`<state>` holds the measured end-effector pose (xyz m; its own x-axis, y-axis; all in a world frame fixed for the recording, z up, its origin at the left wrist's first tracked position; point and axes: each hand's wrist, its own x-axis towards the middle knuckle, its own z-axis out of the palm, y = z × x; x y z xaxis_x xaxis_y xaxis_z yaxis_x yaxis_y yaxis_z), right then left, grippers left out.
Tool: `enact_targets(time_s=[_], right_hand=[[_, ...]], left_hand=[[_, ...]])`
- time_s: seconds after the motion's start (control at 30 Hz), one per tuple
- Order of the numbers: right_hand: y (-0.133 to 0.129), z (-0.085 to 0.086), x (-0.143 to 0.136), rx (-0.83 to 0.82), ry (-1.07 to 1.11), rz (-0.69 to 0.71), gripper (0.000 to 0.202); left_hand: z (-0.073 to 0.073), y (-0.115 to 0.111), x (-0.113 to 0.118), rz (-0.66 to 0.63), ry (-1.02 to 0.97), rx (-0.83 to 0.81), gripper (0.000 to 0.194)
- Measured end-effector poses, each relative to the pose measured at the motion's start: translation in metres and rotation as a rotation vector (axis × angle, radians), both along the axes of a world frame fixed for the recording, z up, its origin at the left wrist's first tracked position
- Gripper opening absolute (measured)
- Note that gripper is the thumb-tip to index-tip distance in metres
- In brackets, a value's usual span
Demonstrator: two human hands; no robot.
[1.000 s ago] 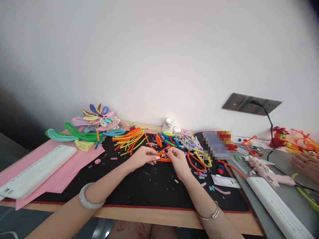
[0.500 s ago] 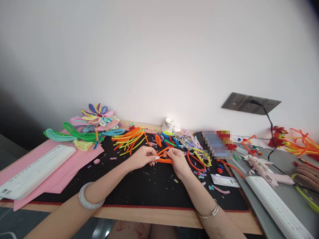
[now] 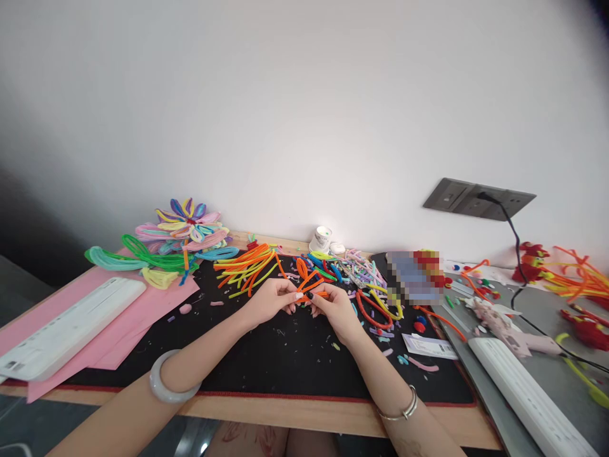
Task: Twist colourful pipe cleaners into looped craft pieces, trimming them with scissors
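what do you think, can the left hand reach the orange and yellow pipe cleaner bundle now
Probably yes: the bundle lies just beyond the left hand, nothing visibly between, though it's pinching an orange pipe-cleaner piece.

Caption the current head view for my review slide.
Left hand and right hand pinch bent, fuzzy orange pipe-cleaner strands over a black, red-edged mat.

A pale wooden table (image 3: 266, 409) carries a black mat (image 3: 285, 368) with a red edge. Pink sheets (image 3: 162, 301) overlap the mat's left side; a white cup (image 3: 320, 241) stands just behind the mat. Orange and yellow fuzzy stems (image 3: 250, 260) lie on the mat's far part, and a grey surface (image 3: 554, 376) adjoins its right side.
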<state>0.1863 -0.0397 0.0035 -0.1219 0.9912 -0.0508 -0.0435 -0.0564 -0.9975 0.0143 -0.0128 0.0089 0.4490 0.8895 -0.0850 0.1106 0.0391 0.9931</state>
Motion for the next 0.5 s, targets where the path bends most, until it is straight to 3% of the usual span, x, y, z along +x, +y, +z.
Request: enact_targets(time_s=[0.23,0.5], right_hand=[[0.0035,-0.0068,0.004,0.068,-0.149,-0.068,0.025],[0.0037,-0.0067,0.0006,0.057,-0.157,-0.164,0.023]], left_hand=[[-0.0044,0.0002,0.0009,-0.031,0.063,0.065,0.024],[-0.0027,-0.0033,0.0033,-0.093,0.114,0.121,0.023]])
